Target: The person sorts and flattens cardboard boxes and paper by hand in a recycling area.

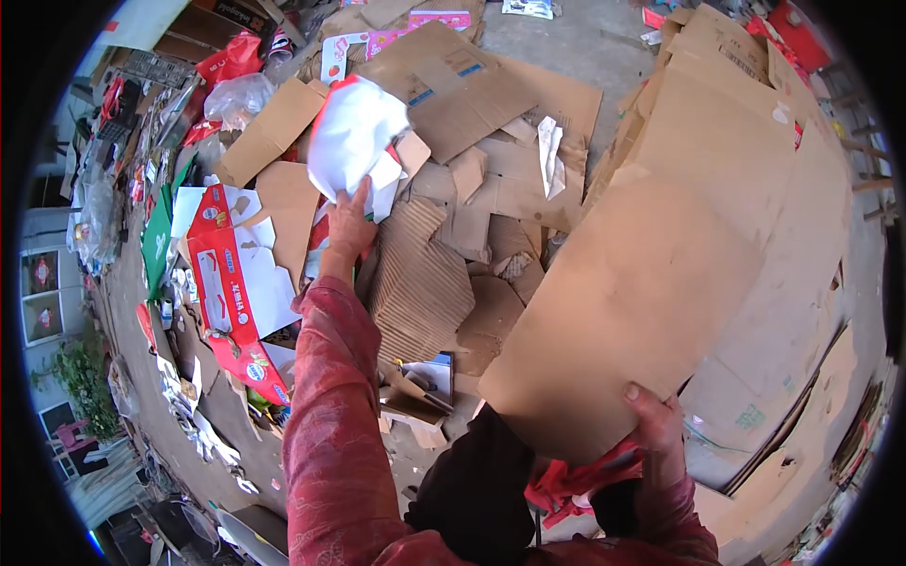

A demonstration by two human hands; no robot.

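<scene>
My left hand (351, 224) reaches forward to a white and red sheet (354, 132), its fingers at the sheet's lower edge; whether they grip it is hard to tell. My right hand (655, 418) holds a large brown cardboard sheet (623, 302) by its lower right edge, thumb on top and the other fingers hidden beneath. A corrugated cardboard piece (420, 283) lies between the two arms, on a pile of flattened cardboard. Left of my left forearm is a red and white printed box panel (226, 274).
Tall flattened cartons (727, 123) are stacked along the right. Clear plastic bags (238, 99) and mixed scrap lie at the left. Near my knees sits a small open box (425, 382). A green plant (83, 377) stands at the far left.
</scene>
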